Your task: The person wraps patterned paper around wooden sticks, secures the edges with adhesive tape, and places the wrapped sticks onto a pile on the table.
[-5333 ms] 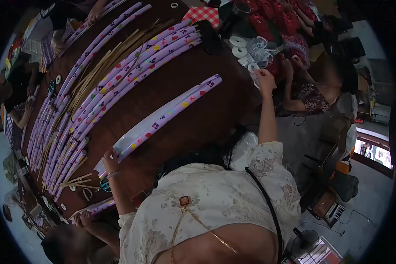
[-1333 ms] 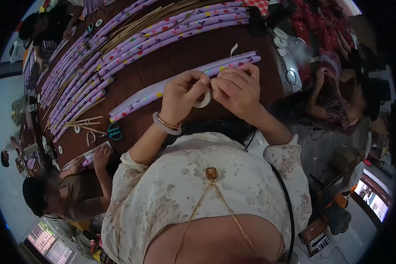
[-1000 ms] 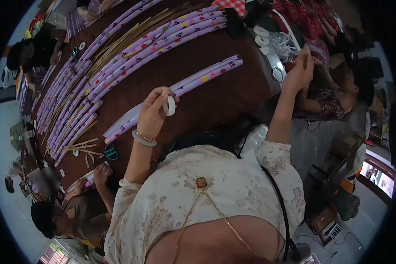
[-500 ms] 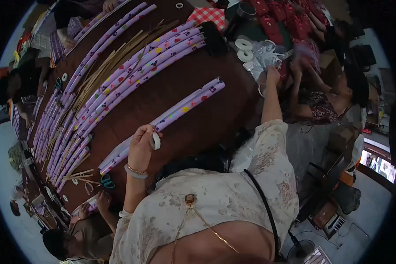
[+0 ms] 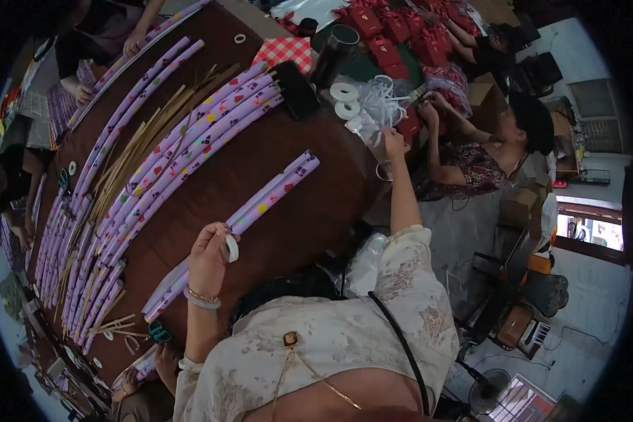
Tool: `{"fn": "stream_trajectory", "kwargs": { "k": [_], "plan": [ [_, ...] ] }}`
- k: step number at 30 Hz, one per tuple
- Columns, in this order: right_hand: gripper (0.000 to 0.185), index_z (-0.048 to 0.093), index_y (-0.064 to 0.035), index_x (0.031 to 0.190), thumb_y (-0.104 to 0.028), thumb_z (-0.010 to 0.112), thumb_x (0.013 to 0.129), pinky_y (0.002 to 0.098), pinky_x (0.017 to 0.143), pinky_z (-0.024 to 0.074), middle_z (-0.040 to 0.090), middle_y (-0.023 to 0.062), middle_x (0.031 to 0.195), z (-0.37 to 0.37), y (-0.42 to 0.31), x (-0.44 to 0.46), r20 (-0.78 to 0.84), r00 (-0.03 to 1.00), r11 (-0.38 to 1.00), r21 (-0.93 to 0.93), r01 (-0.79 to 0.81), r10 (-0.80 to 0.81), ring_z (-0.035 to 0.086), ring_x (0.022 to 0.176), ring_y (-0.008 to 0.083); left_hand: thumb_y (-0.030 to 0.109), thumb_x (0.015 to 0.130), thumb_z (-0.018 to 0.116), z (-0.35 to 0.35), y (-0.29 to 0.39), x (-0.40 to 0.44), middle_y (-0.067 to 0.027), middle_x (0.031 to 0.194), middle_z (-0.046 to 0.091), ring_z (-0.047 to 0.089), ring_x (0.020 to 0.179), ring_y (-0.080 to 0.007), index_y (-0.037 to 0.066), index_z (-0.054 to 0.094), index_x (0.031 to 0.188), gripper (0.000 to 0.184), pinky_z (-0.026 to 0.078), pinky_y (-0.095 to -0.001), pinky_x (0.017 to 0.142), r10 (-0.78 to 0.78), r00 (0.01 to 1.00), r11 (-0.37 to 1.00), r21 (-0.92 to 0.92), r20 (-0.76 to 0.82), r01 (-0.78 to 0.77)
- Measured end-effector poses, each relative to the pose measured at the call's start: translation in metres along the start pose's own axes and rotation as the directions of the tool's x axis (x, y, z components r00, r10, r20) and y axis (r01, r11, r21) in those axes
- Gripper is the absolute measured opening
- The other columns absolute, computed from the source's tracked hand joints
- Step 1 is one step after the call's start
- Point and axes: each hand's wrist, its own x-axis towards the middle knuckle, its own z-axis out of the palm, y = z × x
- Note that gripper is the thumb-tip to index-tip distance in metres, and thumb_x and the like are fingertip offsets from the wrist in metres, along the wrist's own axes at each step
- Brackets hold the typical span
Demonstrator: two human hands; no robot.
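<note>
My left hand (image 5: 209,247) is closed on a roll of white tape (image 5: 231,249), held above a long purple patterned paper roll (image 5: 282,187) that lies on the brown table (image 5: 323,211). Out to the right, my right hand (image 5: 396,143) is at the edge of a heap of clear plastic and white ribbon strips (image 5: 385,98). Its fingers look drawn together there, and what they pinch is too small to make out. A white bracelet-like ring (image 5: 384,171) shows beside that wrist. Two white tape rolls (image 5: 345,100) are left of the heap.
Several purple rolls (image 5: 190,151) and brown strips (image 5: 137,133) cover the table's left side. A black phone-like object (image 5: 294,90), a dark cup (image 5: 338,50) and a checked cloth (image 5: 282,53) are at the back. Red boxes (image 5: 383,53) are piled beyond. Other people work around the table.
The whole view has turned, so the table and things on it appear farther left and mostly lower. My left hand still holds the tape roll; my right hand stays at the plastic heap.
</note>
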Motion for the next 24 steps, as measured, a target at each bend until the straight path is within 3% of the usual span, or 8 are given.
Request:
{"fn": "stream_trajectory", "kwargs": {
  "k": [2,5,6,11,13,17,18,24],
  "plan": [
    [0.059,0.061,-0.0164,0.109,-0.061,0.042,0.075,0.0497,0.1,0.0073,0.055,0.0131,0.115,0.007,0.014,0.01,0.026,0.999,0.999,-0.02,-0.044,0.044,0.041,0.116,0.0324,0.009,0.088,0.049,-0.004,-0.003,-0.002,-0.0008,0.082,0.054,0.058,0.077,-0.0134,0.005,0.054,0.091,0.007,0.043,-0.0224,0.064,-0.012,1.0,1.0,-0.006,-0.009,0.012],
    [0.061,0.054,-0.0179,0.119,-0.06,0.038,0.077,0.0527,0.1,0.0075,0.049,0.0119,0.124,0.016,0.046,0.03,0.04,0.996,0.983,-0.163,0.08,-0.074,0.039,0.117,0.0305,0.009,0.088,0.048,-0.009,-0.004,-0.008,-0.001,0.083,0.054,0.057,0.078,-0.0135,0.005,0.054,0.091,0.008,0.043,-0.022,0.064,-0.007,1.0,1.0,-0.023,-0.002,0.007],
    [0.064,0.033,-0.0205,0.135,-0.057,0.035,0.082,0.0541,0.102,0.001,0.028,0.0121,0.139,-0.007,0.014,-0.005,0.255,0.967,0.979,-0.187,0.082,-0.032,0.019,0.128,0.0342,0.009,0.088,0.048,-0.01,-0.004,-0.009,-0.001,0.083,0.054,0.057,0.078,-0.0135,0.005,0.054,0.091,0.008,0.043,-0.022,0.064,-0.015,1.0,1.0,-0.024,-0.011,0.015],
    [0.066,0.031,-0.0192,0.136,-0.057,0.036,0.081,0.0545,0.101,0.0066,0.022,0.0115,0.141,-0.007,0.002,-0.021,0.172,0.979,0.925,-0.342,0.164,-0.11,0.016,0.128,0.0379,0.009,0.089,0.048,-0.016,-0.005,-0.017,-0.0007,0.084,0.054,0.057,0.08,-0.0129,0.005,0.054,0.091,0.008,0.042,-0.0219,0.066,-0.007,1.0,0.998,-0.07,0.003,0.007],
    [0.065,0.032,-0.0185,0.135,-0.056,0.039,0.082,0.0524,0.1,0.0097,0.022,0.0096,0.139,-0.01,-0.001,-0.028,0.124,0.971,0.79,-0.564,0.24,-0.206,0.019,0.125,0.0365,0.01,0.089,0.048,-0.017,-0.005,-0.02,-0.0006,0.084,0.054,0.057,0.08,-0.0128,0.005,0.054,0.091,0.008,0.042,-0.022,0.066,0.007,1.0,0.996,-0.087,0.018,-0.006],
    [0.072,0.035,-0.0154,0.133,-0.058,0.048,0.076,0.0494,0.099,0.0121,0.021,0.01,0.136,-0.009,0.023,0.003,0.271,0.941,0.904,-0.319,0.285,-0.201,0.02,0.123,0.0351,0.009,0.088,0.048,-0.019,-0.005,-0.025,-0.0008,0.087,0.054,0.057,0.08,-0.0132,0.005,0.054,0.092,0.008,0.043,-0.0223,0.067,0.013,0.999,0.995,-0.104,0.038,-0.009],
    [0.085,0.026,-0.0142,0.137,-0.058,0.055,0.07,0.0508,0.1,0.0112,0.017,0.012,0.139,-0.011,0.019,0.003,0.309,0.937,0.932,-0.265,0.248,-0.162,0.016,0.126,0.0363,0.009,0.088,0.049,-0.02,-0.005,-0.027,-0.0009,0.087,0.054,0.057,0.08,-0.0135,0.005,0.054,0.093,0.008,0.043,-0.0223,0.068,0.018,0.999,0.995,-0.103,0.046,-0.013],
    [0.103,0.004,-0.0131,0.141,-0.05,0.064,0.065,0.0547,0.102,0.0098,0.009,0.0138,0.145,-0.028,-0.005,-0.023,0.361,0.931,0.919,-0.349,0.184,-0.049,0.006,0.131,0.0382,0.008,0.087,0.049,-0.023,-0.006,-0.027,-0.0011,0.089,0.055,0.058,0.082,-0.0145,0.004,0.054,0.095,0.01,0.045,-0.0232,0.07,0.024,0.999,0.992,-0.125,0.042,-0.019]
  ]
}}
